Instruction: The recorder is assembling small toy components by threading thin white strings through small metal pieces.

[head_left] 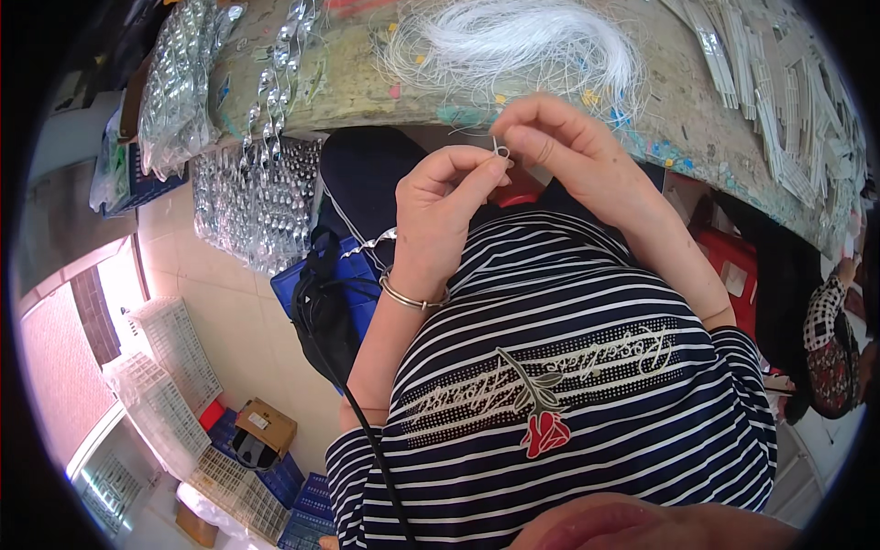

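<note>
In front of my chest, near the table's edge, my left hand (440, 197) is closed in a pinch on a small pale ring or loop (502, 152). My right hand (573, 151) hovers just beside it, thumb and forefinger drawn together at a short, thin white strand (495, 142) that rises from the loop. Whether the strand and loop are one piece is too small to tell. A shiny twisted silver strip (374, 242) shows next to my left wrist, its far end hidden behind the hand.
A bundle of white string (522, 41) lies on the worn table (348, 96). Twisted silver strips (275, 82) hang over its left edge, and flat pale strips (761, 101) are piled at the right. White crates (170, 403) and an open cardboard box (266, 426) stand lower left. Another person's sleeve (825, 312) shows far right.
</note>
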`<state>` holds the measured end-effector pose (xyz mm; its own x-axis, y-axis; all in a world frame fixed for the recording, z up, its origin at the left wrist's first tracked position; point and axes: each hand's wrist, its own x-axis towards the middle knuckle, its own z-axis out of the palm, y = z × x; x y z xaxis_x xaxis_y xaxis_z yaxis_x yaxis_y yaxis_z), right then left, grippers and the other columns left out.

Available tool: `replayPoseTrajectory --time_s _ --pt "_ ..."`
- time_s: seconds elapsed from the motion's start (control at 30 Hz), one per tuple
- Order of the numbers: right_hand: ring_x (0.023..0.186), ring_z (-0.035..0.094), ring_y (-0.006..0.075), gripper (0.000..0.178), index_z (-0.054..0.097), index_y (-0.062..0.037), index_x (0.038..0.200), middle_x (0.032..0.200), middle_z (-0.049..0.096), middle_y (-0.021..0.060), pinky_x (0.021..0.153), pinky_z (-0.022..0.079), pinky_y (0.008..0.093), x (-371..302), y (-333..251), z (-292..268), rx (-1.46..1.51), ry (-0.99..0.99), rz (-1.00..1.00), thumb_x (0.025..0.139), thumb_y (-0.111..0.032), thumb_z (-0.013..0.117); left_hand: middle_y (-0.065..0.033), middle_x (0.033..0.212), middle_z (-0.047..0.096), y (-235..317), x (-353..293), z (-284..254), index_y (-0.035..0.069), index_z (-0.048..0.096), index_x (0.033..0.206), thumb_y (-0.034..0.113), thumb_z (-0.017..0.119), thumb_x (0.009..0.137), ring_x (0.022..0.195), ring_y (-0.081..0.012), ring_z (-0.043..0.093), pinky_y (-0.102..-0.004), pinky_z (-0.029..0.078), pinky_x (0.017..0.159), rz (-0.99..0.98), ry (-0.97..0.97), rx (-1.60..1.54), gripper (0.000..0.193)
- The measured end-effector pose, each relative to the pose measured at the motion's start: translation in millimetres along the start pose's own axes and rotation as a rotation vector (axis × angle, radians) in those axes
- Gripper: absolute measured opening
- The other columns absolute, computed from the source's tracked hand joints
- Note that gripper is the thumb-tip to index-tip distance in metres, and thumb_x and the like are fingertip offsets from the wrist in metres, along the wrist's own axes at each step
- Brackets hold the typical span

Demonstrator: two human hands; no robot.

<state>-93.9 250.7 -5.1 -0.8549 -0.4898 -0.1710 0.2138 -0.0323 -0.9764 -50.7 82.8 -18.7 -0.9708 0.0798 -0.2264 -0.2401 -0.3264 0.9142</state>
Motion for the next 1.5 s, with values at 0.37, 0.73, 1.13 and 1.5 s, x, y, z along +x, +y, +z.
replayPoseTrajectory --time_s 0.37,0.73,1.13,1.5 --pt "0.078 0.055 0.0207 0.007 0.061 -0.0016 0.089 0.085 0.055 0.0083 0.068 0.045 0.0277 -9.4 -5.6 3.1 -0.662 0.120 -0.438 0.083 -0.006 0.060 -0.0010 0.082 0.062 -4.8 0.4 -2.6 -0.001 0.064 0.089 0.002 0.063 0.084 0.073 -0.0042 0.055 -0.0175 0.045 0.066 0.150 -0.007 0.199 0.005" --pt "0.072 0.058 0.0173 0.011 0.064 -0.0022 0.090 0.085 0.057 0.0068 0.060 0.046 0.0244 -9.1 -6.8 0.6 -0.834 0.124 -0.442 0.078 -0.002 0.065 -0.0033 0.079 0.060 -13.5 1.6 -0.8 0.000 0.063 0.087 0.000 0.061 0.083 0.064 -0.0064 0.052 -0.0198 0.042 0.057 0.350 0.014 0.394 0.005" --pt "0.069 0.055 0.0080 0.006 0.060 -0.0025 0.082 0.082 0.054 0.0016 0.061 0.044 0.0211 -5.8 -3.4 7.1 -0.503 0.150 -0.229 0.078 0.000 0.063 -0.0025 0.074 0.060 -1.6 -1.9 4.1 -0.001 0.064 0.089 0.005 0.059 0.087 0.058 -0.0042 0.044 -0.0183 0.034 0.054 -0.034 0.060 0.040 0.008" --pt "0.082 0.054 0.0048 0.006 0.059 -0.0035 0.093 0.088 0.058 -0.0016 0.072 0.044 0.0193 -6.2 3.9 2.0 0.046 0.043 0.100 0.088 -0.006 0.058 -0.0002 0.074 0.060 0.1 -1.7 1.7 0.000 0.064 0.092 0.005 0.060 0.086 0.064 -0.0027 0.050 -0.0155 0.038 0.058 -0.001 0.031 0.002 0.008"
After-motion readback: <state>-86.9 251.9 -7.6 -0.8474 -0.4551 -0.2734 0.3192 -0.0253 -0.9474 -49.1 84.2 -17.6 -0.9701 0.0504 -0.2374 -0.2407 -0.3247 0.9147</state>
